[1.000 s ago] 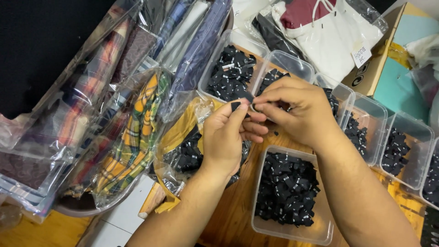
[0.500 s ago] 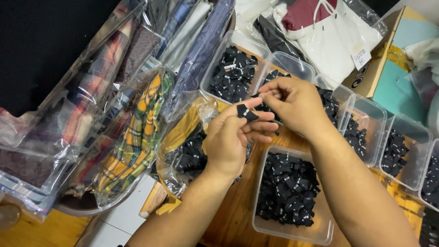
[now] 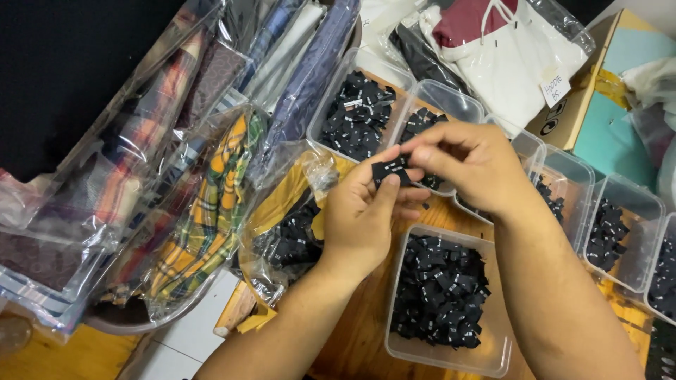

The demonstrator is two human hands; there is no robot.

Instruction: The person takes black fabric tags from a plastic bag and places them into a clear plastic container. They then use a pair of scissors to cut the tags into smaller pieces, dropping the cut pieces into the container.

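Two hands meet above the clear tub of black labels [image 3: 440,295]: the left hand [image 3: 362,218] and right hand [image 3: 472,165] both pinch one small black label [image 3: 389,171]. Since a moment ago the label has turned flat, and the right fingers have slid along it.

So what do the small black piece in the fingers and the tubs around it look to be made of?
Small black piece, pinched by left hand and right hand: probably woven fabric, matte and flat. Tubs: clear, slightly frosted plastic, since their contents show through the thin walls.
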